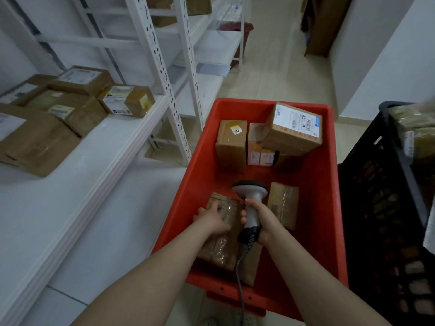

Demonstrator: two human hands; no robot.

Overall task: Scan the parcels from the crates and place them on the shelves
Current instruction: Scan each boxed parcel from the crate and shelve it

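A red crate stands on the floor in front of me with several brown cardboard parcels inside. My left hand lies on top of a taped brown parcel at the crate's near left, fingers curled over its top. My right hand grips the handle of a grey and white barcode scanner, whose head points down into the crate and whose coiled cable hangs over the near rim. A labelled parcel leans at the far right of the crate.
White metal shelves run along my left, with several brown parcels on the near shelf. A black crate holding parcels stands at the right. Beige tiled floor stretches ahead between the shelves and a white wall.
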